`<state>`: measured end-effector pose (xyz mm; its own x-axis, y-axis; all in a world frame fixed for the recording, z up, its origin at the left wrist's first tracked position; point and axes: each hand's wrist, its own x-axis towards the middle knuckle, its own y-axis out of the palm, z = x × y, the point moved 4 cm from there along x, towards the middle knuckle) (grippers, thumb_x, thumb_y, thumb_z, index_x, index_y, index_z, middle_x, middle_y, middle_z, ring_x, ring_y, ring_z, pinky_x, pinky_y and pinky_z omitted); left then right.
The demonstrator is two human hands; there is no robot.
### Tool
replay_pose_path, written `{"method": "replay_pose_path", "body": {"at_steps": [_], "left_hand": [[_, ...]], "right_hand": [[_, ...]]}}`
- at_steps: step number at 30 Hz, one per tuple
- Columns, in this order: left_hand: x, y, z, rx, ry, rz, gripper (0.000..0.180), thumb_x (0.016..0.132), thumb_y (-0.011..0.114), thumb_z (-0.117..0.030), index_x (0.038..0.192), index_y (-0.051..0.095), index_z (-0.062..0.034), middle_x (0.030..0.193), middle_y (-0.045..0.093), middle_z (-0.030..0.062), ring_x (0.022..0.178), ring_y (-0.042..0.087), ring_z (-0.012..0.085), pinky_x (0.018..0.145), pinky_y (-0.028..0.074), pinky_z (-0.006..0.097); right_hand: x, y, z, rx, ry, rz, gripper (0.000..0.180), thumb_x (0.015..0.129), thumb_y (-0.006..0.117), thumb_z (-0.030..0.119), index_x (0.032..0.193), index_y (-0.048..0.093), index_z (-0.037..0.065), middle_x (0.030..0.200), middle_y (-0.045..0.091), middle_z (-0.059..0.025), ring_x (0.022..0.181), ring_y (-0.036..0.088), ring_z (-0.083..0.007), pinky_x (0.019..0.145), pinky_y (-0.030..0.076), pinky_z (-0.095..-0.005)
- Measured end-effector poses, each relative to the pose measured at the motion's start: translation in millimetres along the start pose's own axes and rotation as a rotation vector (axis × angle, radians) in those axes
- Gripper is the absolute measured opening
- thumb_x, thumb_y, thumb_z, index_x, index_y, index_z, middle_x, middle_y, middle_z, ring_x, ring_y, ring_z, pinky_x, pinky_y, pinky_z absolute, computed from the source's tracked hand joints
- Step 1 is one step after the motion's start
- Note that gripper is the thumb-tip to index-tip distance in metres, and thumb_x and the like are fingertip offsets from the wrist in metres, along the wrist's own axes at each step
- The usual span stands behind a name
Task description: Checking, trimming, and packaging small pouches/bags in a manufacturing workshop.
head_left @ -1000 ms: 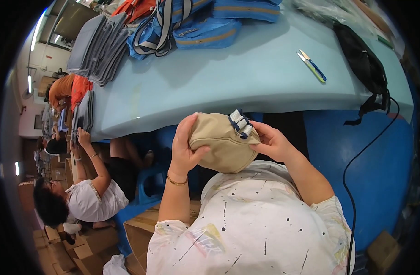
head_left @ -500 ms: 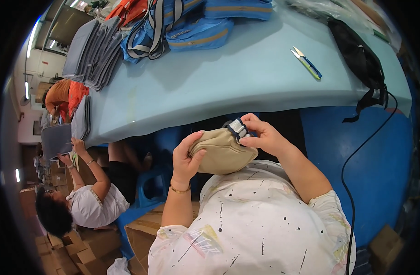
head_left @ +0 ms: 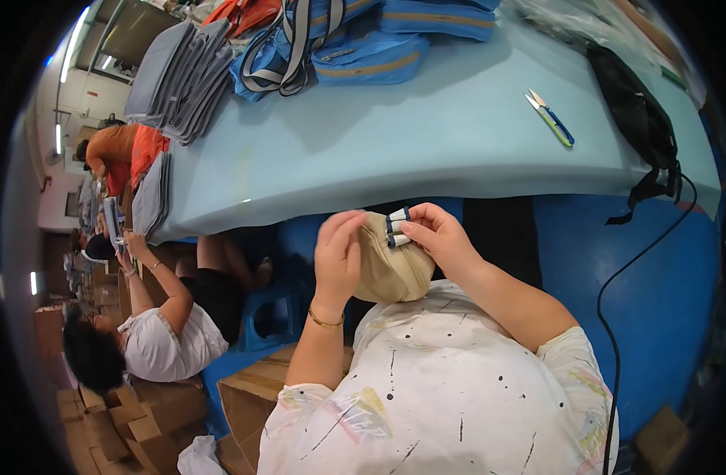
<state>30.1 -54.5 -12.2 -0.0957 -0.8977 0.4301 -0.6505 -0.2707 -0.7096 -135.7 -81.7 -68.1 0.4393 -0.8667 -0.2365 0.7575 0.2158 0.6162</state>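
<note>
A beige fabric pouch (head_left: 393, 273) is upright in front of my belly, just below the table's near edge. My left hand (head_left: 337, 257) grips its left side, with the fingertips slightly blurred. At the pouch's upper right, my right hand (head_left: 444, 239) pinches a folded webbing strap (head_left: 396, 227) between thumb and fingers. This strap is white with navy edges and lies in several short folds against the pouch. Part of the pouch's left edge is hidden behind my left hand.
On the light-blue covered table (head_left: 363, 150) lie thread snips (head_left: 550, 119), a black bag (head_left: 636, 111), blue bags (head_left: 371, 59) and stacked grey pieces (head_left: 181, 79). A black cord (head_left: 604, 317) hangs at right. A co-worker (head_left: 173, 340) sits left, near cardboard boxes (head_left: 157, 419).
The pouch has turned more upright, and the strap now lies folded against it. My left hand has shifted up along its side. The co-worker's grey piece has tilted edge-on.
</note>
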Motion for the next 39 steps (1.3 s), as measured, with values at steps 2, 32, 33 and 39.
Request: {"method": "replay_pose_path", "body": {"at_steps": [2,32,33,39], "left_hand": [[7.0,4.7,-21.1,-0.257,0.035,0.079,0.019,0.081,0.059,-0.004,0.100,0.060,-0.0006,0.098,0.061,0.0122,0.095,0.057,0.0304,0.087,0.044,0.037],[-5.6,54.2,-7.9,-1.035,-0.497,0.353,0.033,0.086,0.062,-0.004,0.112,0.041,-0.0025,0.096,0.061,0.0043,0.090,0.055,0.0082,0.080,0.043,0.023],[-7.1,54.7,-5.8,-1.063,-0.542,0.358,0.030,0.087,0.060,-0.005,0.111,0.042,-0.0026,0.096,0.062,0.0047,0.089,0.055,0.0081,0.079,0.044,0.023],[-2.7,56.4,-8.7,-1.032,-0.512,0.337,0.020,0.091,0.057,-0.008,0.106,0.046,-0.0018,0.094,0.063,0.0059,0.086,0.058,0.0087,0.076,0.045,0.022]], "right_hand": [[-2.1,-1.5,-3.7,0.000,-0.043,-0.008,0.015,0.088,0.062,0.011,0.099,0.054,0.003,0.089,0.059,-0.0012,0.082,0.055,-0.0055,0.073,0.046,-0.0204],[-4.2,-33.2,89.8,-1.039,-0.658,0.072,0.008,0.080,0.066,0.015,0.082,0.065,0.007,0.080,0.059,-0.0070,0.069,0.058,-0.0211,0.061,0.047,-0.0302],[-1.7,-45.1,100.8,-1.002,-0.627,-0.030,0.009,0.081,0.066,0.015,0.082,0.065,0.006,0.081,0.060,-0.0076,0.071,0.058,-0.0231,0.063,0.048,-0.0313],[5.6,-139.9,178.6,-1.944,-0.923,-0.983,0.023,0.084,0.063,0.025,0.098,0.066,0.007,0.099,0.061,-0.0066,0.097,0.055,-0.0275,0.083,0.045,-0.0348]]}}
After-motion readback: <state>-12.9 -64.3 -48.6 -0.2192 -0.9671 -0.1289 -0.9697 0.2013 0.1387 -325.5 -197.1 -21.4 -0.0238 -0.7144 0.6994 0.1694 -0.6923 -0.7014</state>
